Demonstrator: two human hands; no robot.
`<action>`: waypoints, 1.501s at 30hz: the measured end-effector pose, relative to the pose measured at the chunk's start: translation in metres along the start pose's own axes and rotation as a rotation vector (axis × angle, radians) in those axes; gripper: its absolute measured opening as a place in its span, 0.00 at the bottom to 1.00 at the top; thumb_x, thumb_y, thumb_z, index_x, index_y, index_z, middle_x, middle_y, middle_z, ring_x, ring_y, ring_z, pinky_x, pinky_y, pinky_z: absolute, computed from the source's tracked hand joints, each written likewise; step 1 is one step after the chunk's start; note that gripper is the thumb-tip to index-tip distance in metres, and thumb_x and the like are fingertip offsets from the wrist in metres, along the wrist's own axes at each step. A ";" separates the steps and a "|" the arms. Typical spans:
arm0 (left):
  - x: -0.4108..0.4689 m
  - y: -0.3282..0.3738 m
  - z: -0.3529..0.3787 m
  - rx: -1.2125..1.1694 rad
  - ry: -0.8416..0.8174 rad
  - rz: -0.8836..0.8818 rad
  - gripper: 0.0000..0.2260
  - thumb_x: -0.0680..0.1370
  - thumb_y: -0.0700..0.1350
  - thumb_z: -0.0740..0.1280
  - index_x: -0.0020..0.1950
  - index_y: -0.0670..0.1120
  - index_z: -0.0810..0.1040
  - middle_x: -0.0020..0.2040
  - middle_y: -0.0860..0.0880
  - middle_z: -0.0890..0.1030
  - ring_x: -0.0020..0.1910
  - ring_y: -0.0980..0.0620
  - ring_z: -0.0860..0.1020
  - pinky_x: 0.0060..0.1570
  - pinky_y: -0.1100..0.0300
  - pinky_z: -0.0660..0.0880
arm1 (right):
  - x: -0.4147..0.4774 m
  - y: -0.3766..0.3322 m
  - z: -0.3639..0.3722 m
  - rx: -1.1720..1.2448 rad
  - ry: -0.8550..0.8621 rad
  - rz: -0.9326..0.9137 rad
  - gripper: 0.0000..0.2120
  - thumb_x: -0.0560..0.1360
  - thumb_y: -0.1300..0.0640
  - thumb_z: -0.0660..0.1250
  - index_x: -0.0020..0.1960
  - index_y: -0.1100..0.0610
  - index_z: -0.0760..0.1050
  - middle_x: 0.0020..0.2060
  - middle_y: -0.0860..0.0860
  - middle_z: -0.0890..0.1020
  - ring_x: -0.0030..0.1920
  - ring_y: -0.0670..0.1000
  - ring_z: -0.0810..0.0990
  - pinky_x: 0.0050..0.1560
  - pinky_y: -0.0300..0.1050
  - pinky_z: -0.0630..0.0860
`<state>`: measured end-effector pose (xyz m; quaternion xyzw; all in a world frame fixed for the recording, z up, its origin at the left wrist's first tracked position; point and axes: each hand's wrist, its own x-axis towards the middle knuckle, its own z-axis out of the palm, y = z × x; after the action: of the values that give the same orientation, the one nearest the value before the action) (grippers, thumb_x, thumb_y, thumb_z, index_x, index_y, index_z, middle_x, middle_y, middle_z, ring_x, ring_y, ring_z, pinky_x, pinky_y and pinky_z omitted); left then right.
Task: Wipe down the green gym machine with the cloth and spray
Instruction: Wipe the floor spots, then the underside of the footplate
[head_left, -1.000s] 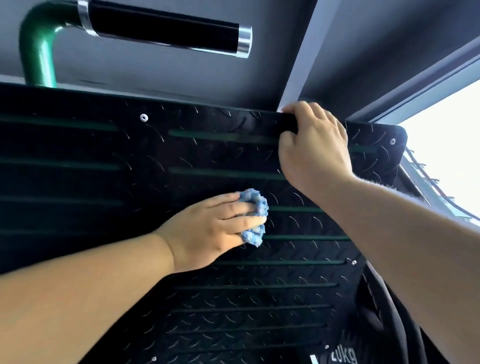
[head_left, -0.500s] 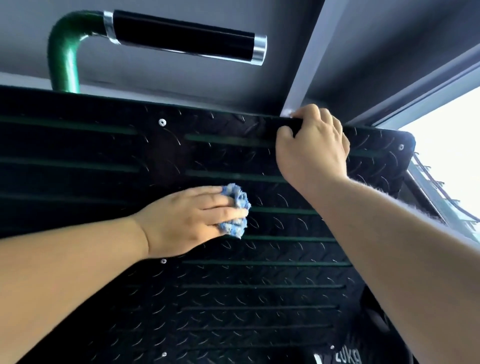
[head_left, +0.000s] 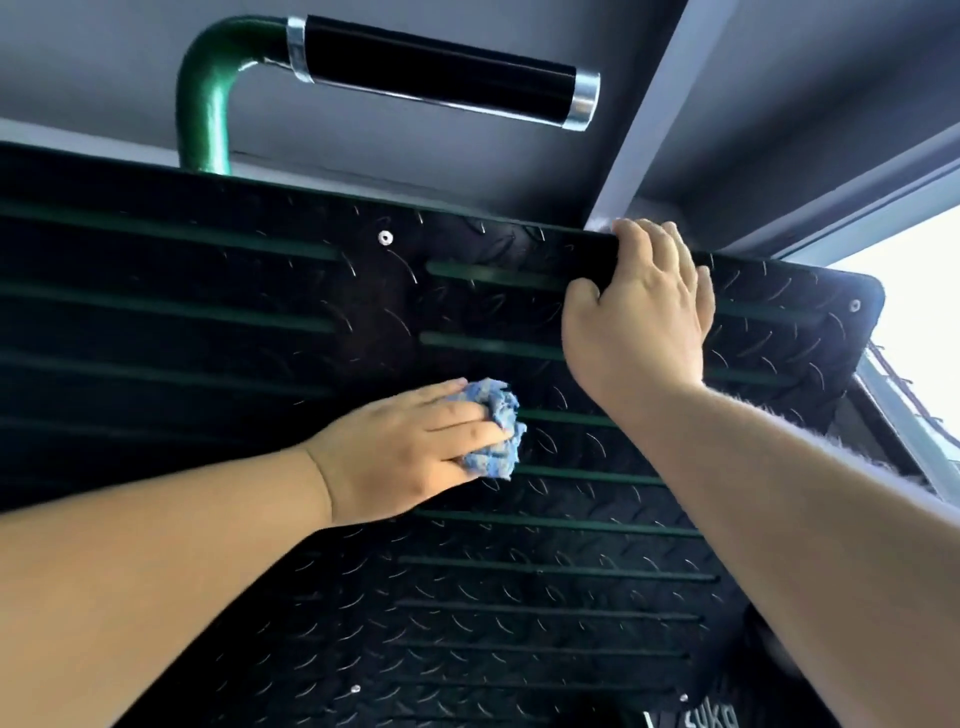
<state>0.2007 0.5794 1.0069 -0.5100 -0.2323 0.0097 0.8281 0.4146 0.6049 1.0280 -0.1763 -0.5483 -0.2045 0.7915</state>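
A black tread-patterned footplate (head_left: 519, 571) with green slots fills most of the head view. My left hand (head_left: 410, 452) presses a crumpled blue cloth (head_left: 496, 428) against the plate near its middle, fingers curled over the wad. My right hand (head_left: 644, 312) grips the plate's top edge, fingers hooked over it and thumb on the front face. Above the plate a green tube (head_left: 205, 109) bends into a black handle grip (head_left: 441, 73) with chrome ends. No spray bottle is in view.
A grey ceiling and a pale beam (head_left: 654, 104) run above the plate. A bright window (head_left: 924, 322) lies at the right edge. White lettering (head_left: 711, 717) shows on dark material at the bottom right.
My left hand has slid the cloth to the left and slightly up across the plate. My right hand keeps its hold on the top edge. The view has shifted left.
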 end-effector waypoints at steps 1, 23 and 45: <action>-0.002 -0.004 -0.002 0.009 -0.013 0.049 0.15 0.81 0.41 0.56 0.55 0.48 0.84 0.64 0.48 0.78 0.64 0.47 0.74 0.72 0.48 0.62 | -0.001 -0.004 0.002 0.006 -0.011 -0.016 0.27 0.77 0.55 0.56 0.76 0.53 0.59 0.76 0.47 0.59 0.78 0.47 0.47 0.76 0.49 0.39; -0.023 -0.033 -0.006 0.057 0.209 -0.321 0.18 0.80 0.36 0.55 0.67 0.43 0.76 0.70 0.43 0.71 0.70 0.42 0.67 0.74 0.46 0.56 | -0.031 -0.003 0.036 0.108 0.069 -0.131 0.35 0.76 0.60 0.55 0.80 0.50 0.46 0.79 0.45 0.44 0.77 0.45 0.38 0.77 0.47 0.38; -0.010 0.037 -0.003 -0.324 0.302 -0.469 0.14 0.74 0.40 0.61 0.59 0.43 0.73 0.68 0.47 0.72 0.70 0.49 0.66 0.74 0.52 0.53 | -0.114 0.061 0.071 0.119 -0.058 -0.490 0.38 0.72 0.41 0.66 0.77 0.51 0.58 0.77 0.49 0.60 0.74 0.51 0.62 0.72 0.47 0.62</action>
<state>0.2008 0.5922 0.9711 -0.5635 -0.2165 -0.2944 0.7409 0.3535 0.7076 0.9415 0.0029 -0.6083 -0.3523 0.7112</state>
